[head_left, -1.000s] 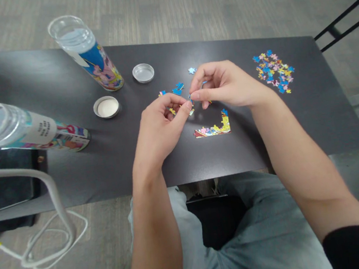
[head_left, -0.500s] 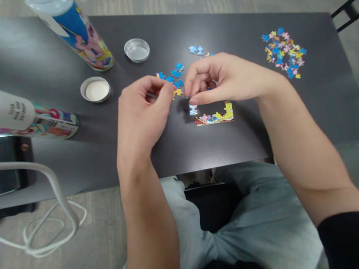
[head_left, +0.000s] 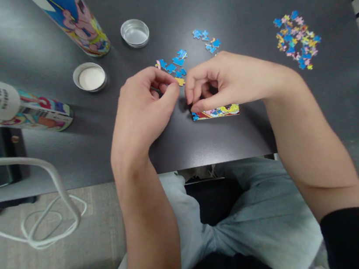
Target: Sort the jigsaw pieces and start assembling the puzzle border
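Observation:
A partly joined jigsaw puzzle (head_left: 218, 111) lies on the dark table near its front edge, its upper part hidden under my right hand (head_left: 225, 80). That hand's thumb and fingers close in a pinch at the puzzle's left end, on a puzzle piece mostly covered by the fingertips. Just to the left, my left hand (head_left: 146, 108) has its thumb pressed to its fingers; whatever it may hold is hidden. Loose blue puzzle pieces (head_left: 179, 60) lie beyond the hands, with a yellow piece (head_left: 179, 81) close to my left fingertips.
Several more blue pieces (head_left: 210, 44) lie farther back. A mixed pile of pieces (head_left: 298, 41) is at the right. To the left are two printed clear tubes (head_left: 86, 27), a metal lid (head_left: 135, 33), a white-lined lid (head_left: 91, 77) and a white cable (head_left: 53, 177).
The view has shifted, so the table sits higher. My right fingertips have come down over the puzzle's left end, hiding side pieces seen before. My left hand keeps its pinch.

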{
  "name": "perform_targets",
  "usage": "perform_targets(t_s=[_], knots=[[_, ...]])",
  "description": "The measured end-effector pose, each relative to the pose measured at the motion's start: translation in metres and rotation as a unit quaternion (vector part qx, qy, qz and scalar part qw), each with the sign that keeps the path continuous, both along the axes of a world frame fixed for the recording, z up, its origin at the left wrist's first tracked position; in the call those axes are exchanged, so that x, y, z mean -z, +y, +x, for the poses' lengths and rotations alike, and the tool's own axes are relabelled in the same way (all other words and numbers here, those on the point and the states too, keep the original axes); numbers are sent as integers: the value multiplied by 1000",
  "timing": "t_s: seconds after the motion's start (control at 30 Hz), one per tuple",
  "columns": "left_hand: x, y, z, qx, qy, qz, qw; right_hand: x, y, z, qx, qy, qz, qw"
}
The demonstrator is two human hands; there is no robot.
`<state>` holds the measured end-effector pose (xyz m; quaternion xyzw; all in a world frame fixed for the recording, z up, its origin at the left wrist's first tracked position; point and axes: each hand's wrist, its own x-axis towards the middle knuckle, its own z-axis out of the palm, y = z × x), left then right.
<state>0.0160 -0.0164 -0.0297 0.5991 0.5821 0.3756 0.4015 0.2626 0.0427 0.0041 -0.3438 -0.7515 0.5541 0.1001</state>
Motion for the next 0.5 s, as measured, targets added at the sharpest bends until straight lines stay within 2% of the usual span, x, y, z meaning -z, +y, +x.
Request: perform_targets(t_s=[0.17, 0.37, 0.5], knots=[[-2, -1, 0, 1, -2, -9, 1000, 2, -2, -1, 8, 8, 25, 1000], [-2, -1, 0, 3, 5, -17, 1000, 4, -2, 0, -17, 9, 55, 998], [-4, -1, 0, 6, 28, -15, 999, 5, 1, 1, -5, -11, 40, 999]])
